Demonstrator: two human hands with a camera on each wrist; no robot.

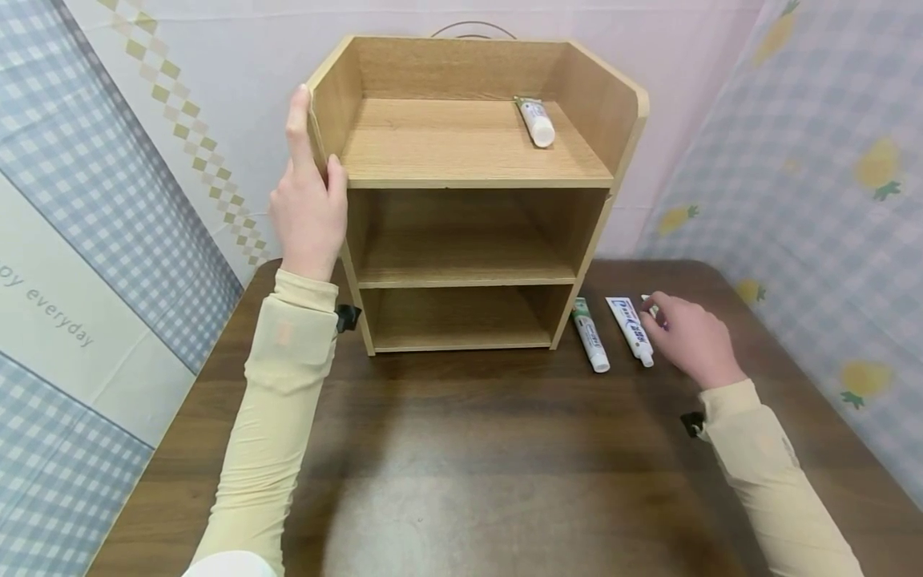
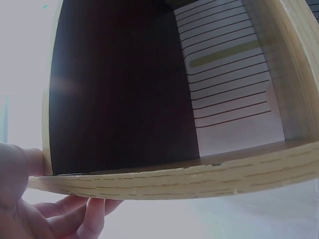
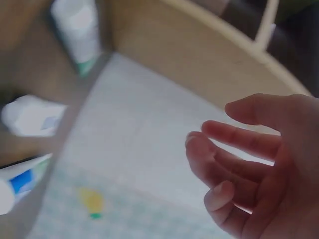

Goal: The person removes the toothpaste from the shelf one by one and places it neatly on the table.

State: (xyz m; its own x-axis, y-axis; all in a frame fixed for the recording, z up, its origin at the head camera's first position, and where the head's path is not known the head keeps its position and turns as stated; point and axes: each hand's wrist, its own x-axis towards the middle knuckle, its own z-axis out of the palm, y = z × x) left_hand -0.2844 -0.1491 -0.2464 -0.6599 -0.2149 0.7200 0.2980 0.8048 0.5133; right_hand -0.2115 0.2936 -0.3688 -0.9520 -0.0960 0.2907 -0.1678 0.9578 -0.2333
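My left hand [image 1: 310,208] grips the left side panel of a small wooden shelf [image 1: 476,184], thumb on one face and fingers on the other. A white toothpaste tube [image 1: 537,123] lies on its top board, cap toward me. To the right of the shelf, a green-and-white tube [image 1: 591,340] and a blue-and-white tube [image 1: 630,332] lie side by side on the table. My right hand [image 1: 692,332] hovers by a third tube [image 1: 646,300], mostly hidden behind the fingers. In the right wrist view its fingers [image 3: 199,159] are loosely bent, with nothing between them.
The shelf stands toward the back of a dark wooden table [image 1: 461,465]. Below its top board are two compartments, divided by a middle board [image 1: 469,282]. Behind hangs a pale cloth [image 1: 216,48], and a checked cloth with pineapples [image 1: 808,224] borders the right side.
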